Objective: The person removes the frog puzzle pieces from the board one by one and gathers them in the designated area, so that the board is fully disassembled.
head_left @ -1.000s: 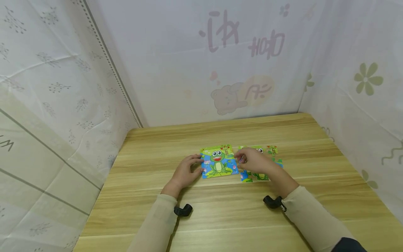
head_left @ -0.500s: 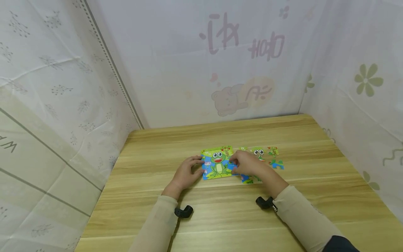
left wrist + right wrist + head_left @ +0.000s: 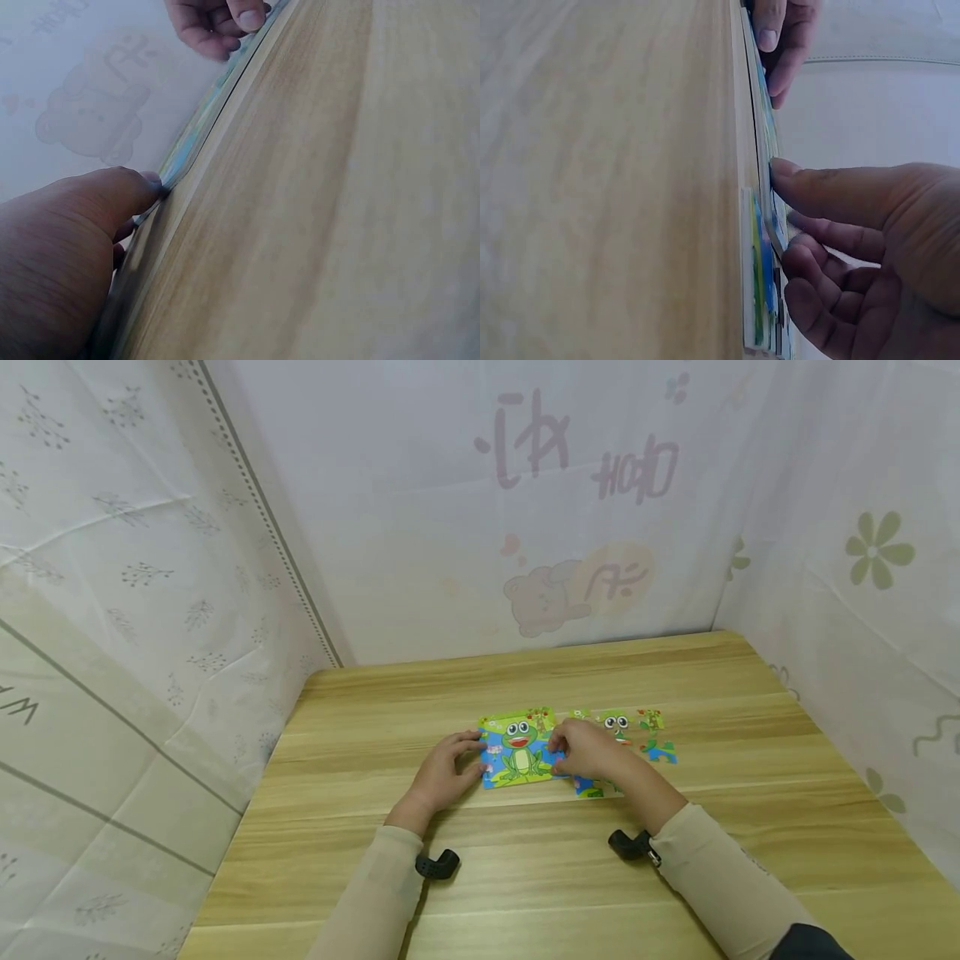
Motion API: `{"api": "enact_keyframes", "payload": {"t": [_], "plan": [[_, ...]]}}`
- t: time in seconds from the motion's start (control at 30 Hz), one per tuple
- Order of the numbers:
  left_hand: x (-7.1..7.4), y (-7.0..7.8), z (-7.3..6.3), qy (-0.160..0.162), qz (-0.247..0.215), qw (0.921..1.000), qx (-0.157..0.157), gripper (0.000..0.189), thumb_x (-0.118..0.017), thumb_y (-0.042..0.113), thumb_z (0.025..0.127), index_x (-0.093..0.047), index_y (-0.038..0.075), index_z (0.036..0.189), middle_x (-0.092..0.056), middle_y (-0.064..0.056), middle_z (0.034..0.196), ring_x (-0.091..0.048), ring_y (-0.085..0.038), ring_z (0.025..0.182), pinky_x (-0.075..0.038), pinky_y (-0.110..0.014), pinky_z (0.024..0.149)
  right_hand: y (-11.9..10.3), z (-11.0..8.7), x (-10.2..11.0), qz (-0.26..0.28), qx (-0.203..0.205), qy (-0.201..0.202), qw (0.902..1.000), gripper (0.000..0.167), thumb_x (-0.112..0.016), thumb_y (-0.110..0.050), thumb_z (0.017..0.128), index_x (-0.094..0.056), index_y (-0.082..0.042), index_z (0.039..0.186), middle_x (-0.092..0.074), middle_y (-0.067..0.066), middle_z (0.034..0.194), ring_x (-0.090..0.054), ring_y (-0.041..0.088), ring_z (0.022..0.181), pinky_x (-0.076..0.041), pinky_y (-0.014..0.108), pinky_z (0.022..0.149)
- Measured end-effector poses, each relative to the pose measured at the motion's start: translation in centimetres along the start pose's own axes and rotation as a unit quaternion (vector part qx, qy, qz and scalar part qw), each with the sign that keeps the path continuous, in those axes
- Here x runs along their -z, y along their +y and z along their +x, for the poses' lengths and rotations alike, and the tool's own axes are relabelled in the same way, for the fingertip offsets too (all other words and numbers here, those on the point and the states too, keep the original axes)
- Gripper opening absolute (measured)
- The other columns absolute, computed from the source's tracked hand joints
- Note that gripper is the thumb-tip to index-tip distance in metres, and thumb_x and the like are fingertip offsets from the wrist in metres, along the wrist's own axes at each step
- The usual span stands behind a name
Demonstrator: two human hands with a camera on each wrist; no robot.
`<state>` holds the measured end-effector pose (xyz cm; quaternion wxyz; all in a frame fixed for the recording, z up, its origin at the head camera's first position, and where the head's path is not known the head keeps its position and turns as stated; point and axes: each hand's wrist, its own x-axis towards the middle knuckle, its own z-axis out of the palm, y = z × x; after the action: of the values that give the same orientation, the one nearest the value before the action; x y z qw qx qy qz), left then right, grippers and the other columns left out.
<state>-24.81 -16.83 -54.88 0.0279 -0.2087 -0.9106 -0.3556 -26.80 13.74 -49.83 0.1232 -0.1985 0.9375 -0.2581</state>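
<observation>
A frog picture puzzle (image 3: 520, 752) lies flat on the wooden table in the head view. Along its left edge, my left hand (image 3: 444, 772) rests with thumb and fingertips spread apart, touching the rim. The left wrist view has this thumb (image 3: 146, 184) right at the corner. Over the puzzle's right part, my right hand (image 3: 588, 748) pinches a small blue puzzle piece (image 3: 775, 217), tilted between thumb and fingers in the right wrist view. Most of that piece is hidden by the fingers.
Loose frog puzzle pieces lie to the right, partly under the right hand, including a blue-green piece (image 3: 662, 752), a tree piece (image 3: 651, 720) and an eyes piece (image 3: 617, 723). White printed curtains (image 3: 420, 527) stand behind and beside the table (image 3: 360, 743).
My right hand has moved left from the loose pieces onto the puzzle's right side, uncovering the eyes and blue-green pieces. In the last half second it barely moves; the left hand stays at the edge.
</observation>
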Motion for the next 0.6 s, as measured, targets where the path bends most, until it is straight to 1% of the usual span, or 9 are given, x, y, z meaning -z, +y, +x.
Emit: {"api": "enact_keyframes", "payload": {"t": [0.1, 0.17, 0.27, 0.47, 0.6], "plan": [[0.06, -0.02, -0.08, -0.002, 0.002, 1.0000, 0.001, 0.038, -0.076, 0.027, 0.097, -0.071, 0.013, 0.132, -0.054, 0.001, 0.153, -0.044, -0.024, 0.146, -0.035, -0.043, 0.123, -0.04, -0.05, -0.06, -0.008, -0.006, 0.005, 0.9999, 0.033, -0.091, -0.030, 0.081, -0.077, -0.017, 0.108, -0.065, -0.005, 0.100, -0.060, 0.013, 0.090, -0.056, 0.037, 0.082], [0.06, -0.01, -0.06, -0.002, 0.003, 1.0000, 0.000, 0.038, -0.076, 0.027, 0.097, -0.071, 0.013, 0.132, -0.054, 0.001, 0.153, -0.044, -0.024, 0.146, -0.036, -0.043, 0.123, -0.08, -0.10, -0.03, -0.006, -0.008, 0.005, 0.9999, 0.033, -0.091, -0.030, 0.082, -0.078, -0.016, 0.109, -0.065, -0.004, 0.101, -0.061, 0.014, 0.091, -0.057, 0.037, 0.083], [0.03, -0.05, -0.02, -0.002, 0.004, 1.0000, -0.004, 0.038, -0.076, 0.027, 0.097, -0.071, 0.013, 0.132, -0.054, 0.001, 0.153, -0.045, -0.024, 0.146, -0.037, -0.043, 0.122, -0.05, -0.15, -0.01, 0.002, -0.012, -0.002, 0.9999, 0.030, -0.091, -0.029, 0.082, -0.078, -0.018, 0.106, -0.065, -0.004, 0.099, -0.060, 0.014, 0.089, -0.056, 0.036, 0.081], [0.04, -0.04, -0.02, -0.004, 0.004, 1.0000, -0.007, 0.037, -0.076, 0.026, 0.098, -0.071, 0.012, 0.132, -0.054, 0.000, 0.153, -0.045, -0.025, 0.146, -0.037, -0.043, 0.122, 0.21, -0.10, -0.11, 0.019, -0.010, -0.015, 0.9997, 0.036, -0.092, -0.027, 0.081, -0.073, -0.014, 0.108, -0.061, -0.002, 0.100, -0.056, 0.016, 0.087, -0.053, 0.033, 0.077], [-0.02, -0.08, -0.02, -0.001, 0.007, 0.9999, -0.008, 0.037, -0.076, 0.026, 0.097, -0.071, 0.012, 0.132, -0.054, 0.001, 0.152, -0.045, -0.024, 0.146, -0.037, -0.044, 0.122, 0.24, -0.06, -0.21, 0.018, -0.004, -0.012, 0.9997, 0.039, -0.092, -0.026, 0.081, -0.070, -0.012, 0.109, -0.059, 0.001, 0.102, -0.055, 0.017, 0.085, -0.053, 0.033, 0.076]]}}
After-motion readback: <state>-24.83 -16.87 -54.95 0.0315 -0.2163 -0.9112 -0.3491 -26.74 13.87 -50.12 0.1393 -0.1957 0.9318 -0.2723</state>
